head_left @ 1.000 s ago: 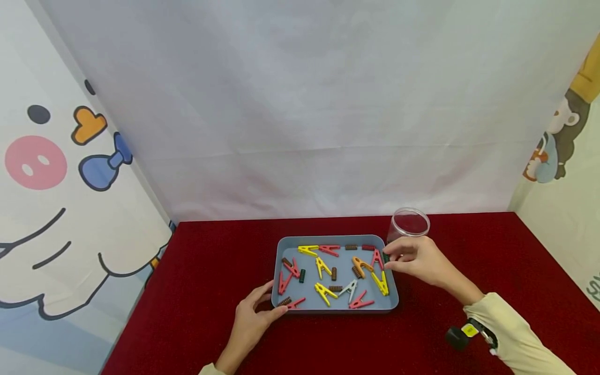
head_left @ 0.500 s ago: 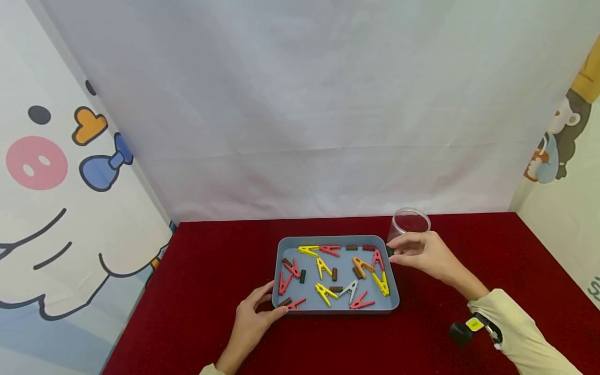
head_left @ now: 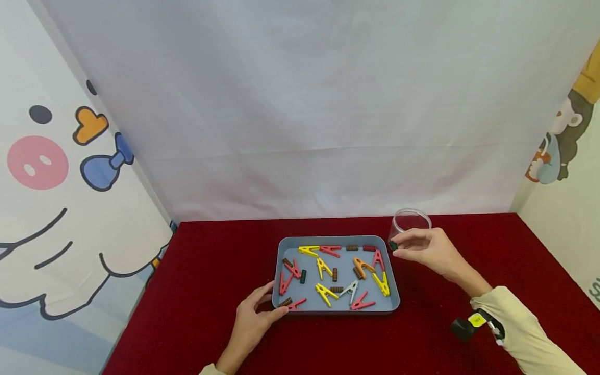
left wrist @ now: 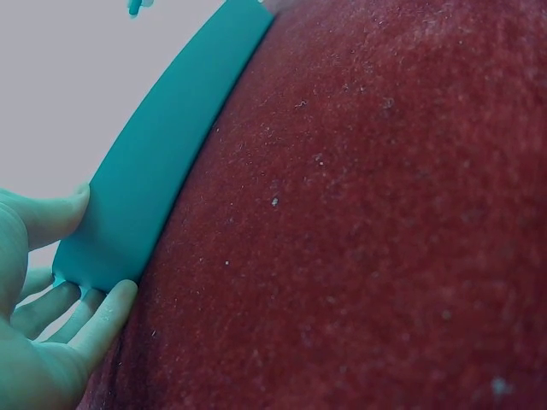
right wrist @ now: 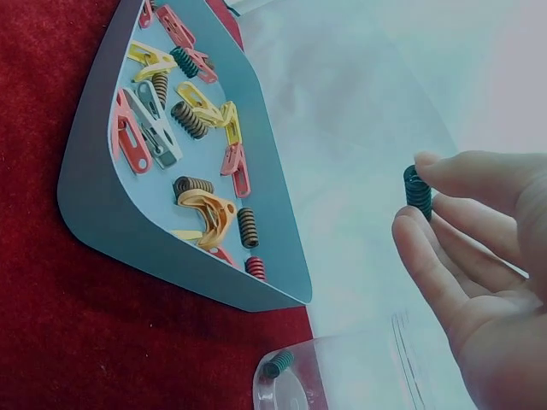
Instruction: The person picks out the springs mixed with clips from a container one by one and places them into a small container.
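My left hand [head_left: 252, 316] holds the near left corner of a blue-grey tray [left wrist: 158, 162], thumb on one wall and fingers on the adjoining one. Between the thumb and fingertips of my right hand [head_left: 436, 252], a dark green spring [right wrist: 418, 192] is pinched upright. It is in the air beyond the tray's right side, in front of the clear plastic jar [head_left: 397, 225]. Another green spring [right wrist: 279, 365] lies inside that jar. Part of the jar is hidden behind my right hand in the head view.
Inside the tray lie several red and yellow clips, an orange clip [head_left: 363, 264], a grey clip [head_left: 349, 289], several brown springs, a red spring [head_left: 369, 248] and a green spring [head_left: 303, 276]. A dark red cloth [head_left: 211, 271] covers the table. A white curtain [head_left: 300, 130] hangs behind.
My right hand has lifted the green spring from the tray's right edge and carried it slightly up and right, toward the jar. My left hand stays on the tray.
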